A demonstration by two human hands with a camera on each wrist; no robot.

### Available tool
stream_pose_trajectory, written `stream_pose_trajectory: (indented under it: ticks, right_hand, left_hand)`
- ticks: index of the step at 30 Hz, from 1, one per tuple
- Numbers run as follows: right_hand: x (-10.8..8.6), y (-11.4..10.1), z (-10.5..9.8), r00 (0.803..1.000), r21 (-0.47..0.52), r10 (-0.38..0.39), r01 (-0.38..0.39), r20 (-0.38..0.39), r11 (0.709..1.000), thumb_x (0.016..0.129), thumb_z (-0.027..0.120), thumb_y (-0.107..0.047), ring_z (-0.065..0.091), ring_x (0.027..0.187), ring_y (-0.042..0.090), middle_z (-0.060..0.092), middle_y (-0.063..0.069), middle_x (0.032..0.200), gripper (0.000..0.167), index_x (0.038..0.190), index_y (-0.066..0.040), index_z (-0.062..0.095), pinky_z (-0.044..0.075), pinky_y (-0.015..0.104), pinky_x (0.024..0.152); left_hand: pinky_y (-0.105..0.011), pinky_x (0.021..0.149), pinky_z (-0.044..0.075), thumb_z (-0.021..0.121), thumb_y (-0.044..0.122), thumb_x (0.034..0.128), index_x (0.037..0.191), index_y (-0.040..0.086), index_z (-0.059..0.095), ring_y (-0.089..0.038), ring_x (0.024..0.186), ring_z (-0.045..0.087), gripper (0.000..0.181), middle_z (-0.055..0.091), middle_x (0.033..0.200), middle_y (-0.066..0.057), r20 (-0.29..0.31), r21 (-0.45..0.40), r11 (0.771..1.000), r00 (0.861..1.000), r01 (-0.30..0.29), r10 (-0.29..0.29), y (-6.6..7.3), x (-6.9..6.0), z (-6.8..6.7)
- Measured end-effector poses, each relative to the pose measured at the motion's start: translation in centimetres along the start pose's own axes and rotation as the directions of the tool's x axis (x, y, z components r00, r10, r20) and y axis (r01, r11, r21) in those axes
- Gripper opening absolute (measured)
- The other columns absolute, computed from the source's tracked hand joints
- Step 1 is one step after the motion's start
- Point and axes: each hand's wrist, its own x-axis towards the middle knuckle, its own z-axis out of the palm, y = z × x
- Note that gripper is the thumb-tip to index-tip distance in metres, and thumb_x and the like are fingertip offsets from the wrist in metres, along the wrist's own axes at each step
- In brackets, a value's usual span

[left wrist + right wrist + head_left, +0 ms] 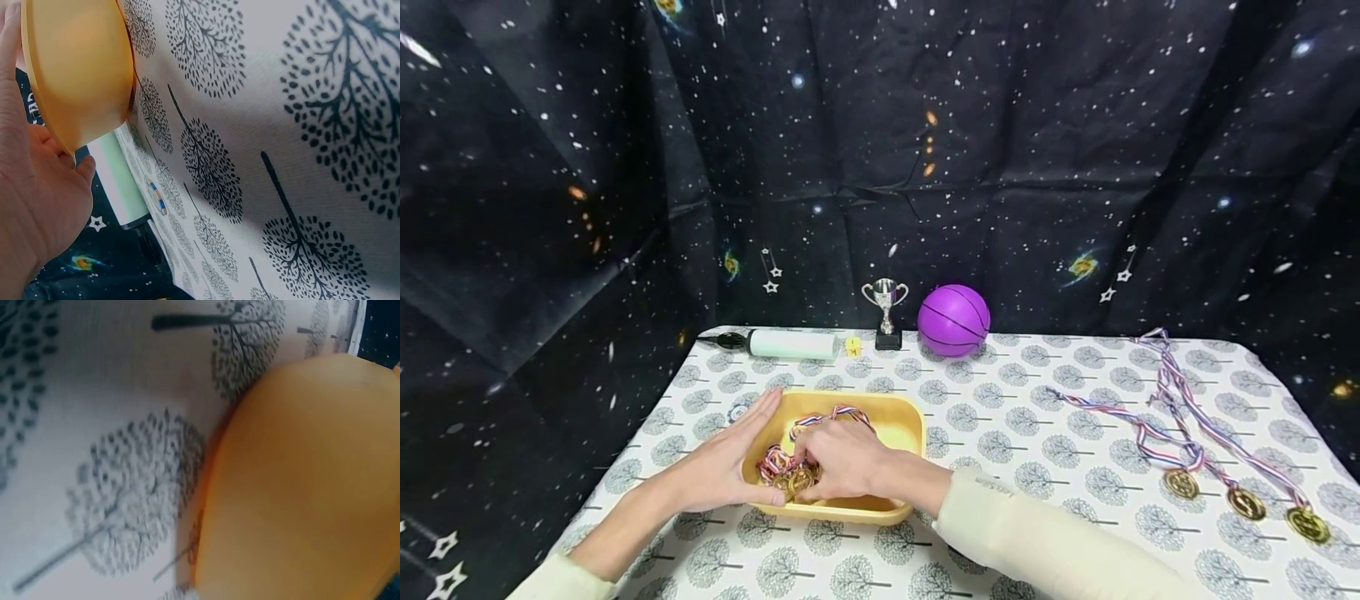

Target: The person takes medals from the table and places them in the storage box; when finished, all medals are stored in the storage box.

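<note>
Yellow tub: between and beneath the hands. Left hand: spread, fingers and thumb braced along tub's left end. Right hand: inside tub, fingers bent downward; whether gripping, cannot tell. Gold medals, striped ribbons: heaped by right hand's fingertips, left-hand side.

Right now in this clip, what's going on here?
A person's left hand rests against the left end of a yellow bin, while the right hand reaches inside, at a bunch of medals. Whether it grips any is hard to tell. Three other medals lie off to the right, ribbons trailing behind them. Along the back are a pump, a trophy and a purple ball.
</note>
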Motion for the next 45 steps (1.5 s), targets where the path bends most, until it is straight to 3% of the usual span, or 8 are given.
stream_pose_trajectory:
  ticks: [7,11,13,15,20,26,31,45]
  right_hand:
    - [0.0,-0.1,0.6,1.000,-0.031,-0.005,0.006,0.016,1.000,0.082,0.092,-0.044,0.062,0.086,0.004,0.072,-0.011,0.103,0.045,0.118,-0.020,0.078,0.053,0.021,0.083]
    - [-0.5,0.4,-0.2,1.000,0.017,0.009,-0.009,-0.006,1.000,0.082,0.090,-0.051,0.056,0.080,0.001,0.069,-0.012,0.102,0.048,0.118,-0.021,0.077,0.050,0.016,0.075]
    - [-0.8,0.7,-0.7,1.000,0.070,0.021,-0.020,-0.015,0.997,0.084,0.087,-0.055,0.054,0.079,0.002,0.067,-0.010,0.100,0.050,0.118,-0.020,0.077,0.048,0.015,0.071]
    - [-1.2,1.1,-1.3,0.999,0.106,0.031,-0.028,-0.024,0.994,0.085,0.085,-0.055,0.055,0.084,0.001,0.069,-0.009,0.105,0.050,0.120,-0.020,0.076,0.050,0.016,0.075]
    - [-2.8,2.3,-3.4,0.998,0.167,0.049,-0.041,-0.045,0.985,0.091,0.083,-0.047,0.065,0.107,0.009,0.071,-0.005,0.120,0.047,0.127,-0.016,0.074,0.056,0.027,0.096]
    - [-5.9,5.2,-6.1,0.990,0.222,0.102,-0.079,-0.098,0.972,0.093,0.083,-0.037,0.065,0.122,0.022,0.071,0.003,0.132,0.050,0.134,-0.012,0.071,0.055,0.047,0.106]
    - [-9.5,8.6,-8.2,0.976,0.258,0.147,-0.102,-0.162,0.961,0.094,0.082,-0.032,0.060,0.134,0.030,0.066,0.008,0.143,0.054,0.140,-0.009,0.067,0.047,0.056,0.115]
    - [-23.2,17.2,-10.5,0.902,0.336,0.365,-0.279,-0.228,0.900,0.095,0.081,-0.037,0.047,0.144,0.047,0.053,0.018,0.157,0.073,0.155,-0.006,0.052,0.035,0.073,0.115]
  left_hand:
    - [-0.067,0.123,0.023,0.085,0.060,0.0831,0.171,0.005,0.010,-0.043,0.160,0.014,0.128,0.004,0.177,-0.013,-0.004,-0.019,1.000,1.000,-0.006,0.006,-0.2,0.3,-0.1]
    - [-0.065,0.126,0.011,0.055,0.037,0.1101,0.171,0.008,0.010,-0.043,0.161,0.008,0.081,0.002,0.178,-0.009,-0.001,-0.212,0.977,1.000,-0.012,0.012,-0.5,0.1,-0.4]
    - [-0.065,0.126,0.005,0.035,0.024,0.1158,0.171,0.008,0.010,-0.042,0.161,0.005,0.063,0.001,0.178,-0.008,0.001,-0.295,0.955,1.000,-0.016,0.017,-0.7,0.1,-0.5]
    - [-0.063,0.126,0.005,0.030,0.021,0.1164,0.170,0.006,0.010,-0.042,0.161,0.005,0.059,0.002,0.177,-0.009,-0.004,-0.300,0.954,1.000,-0.022,0.022,-0.6,0.1,-0.6]
    - [-0.070,0.124,0.016,0.056,0.034,0.1107,0.172,0.011,0.012,-0.040,0.161,0.011,0.079,0.003,0.178,-0.006,-0.012,-0.144,0.990,1.000,0.005,-0.007,-0.2,0.4,-0.6]
    - [-0.071,0.121,0.021,0.083,0.057,0.0867,0.172,0.012,0.009,-0.040,0.161,0.013,0.122,0.001,0.178,-0.006,0.007,-0.053,0.998,1.000,0.017,-0.016,0.0,0.5,-0.5]
    - [-0.070,0.121,0.022,0.089,0.062,0.0768,0.172,0.010,0.009,-0.038,0.162,0.012,0.135,0.001,0.178,-0.006,0.010,-0.042,0.999,1.000,0.008,-0.007,0.0,0.3,-0.4]
    - [-0.070,0.121,0.023,0.089,0.064,0.0749,0.171,0.008,0.010,-0.041,0.161,0.015,0.137,0.003,0.178,-0.009,0.007,-0.027,0.999,1.000,0.017,-0.017,0.0,0.0,-0.2]
